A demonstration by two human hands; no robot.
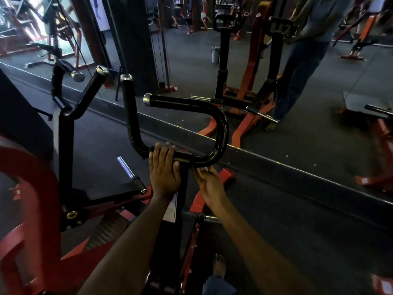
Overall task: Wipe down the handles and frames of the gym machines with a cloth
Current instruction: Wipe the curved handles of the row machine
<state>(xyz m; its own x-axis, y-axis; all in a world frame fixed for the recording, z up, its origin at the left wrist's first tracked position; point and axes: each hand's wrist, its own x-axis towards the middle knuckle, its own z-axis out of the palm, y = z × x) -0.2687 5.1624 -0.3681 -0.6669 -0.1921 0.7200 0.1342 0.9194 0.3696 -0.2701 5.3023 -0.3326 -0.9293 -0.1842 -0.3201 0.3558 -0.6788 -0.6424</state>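
My left hand (164, 171) lies flat-fingered on the curved black steel handlebar (221, 133); my right hand (207, 179), just below its bend, fingers loosely extended; no cloth visible, wiping seemingly unstarted.

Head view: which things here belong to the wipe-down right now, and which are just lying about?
In the job:
- left hand, fingers laid over the black handlebar
- right hand, under the handlebar's bend; no cloth clearly visible
- second black handle
- red frame

Lying about:
- chrome peg
- grey bin in the mirror
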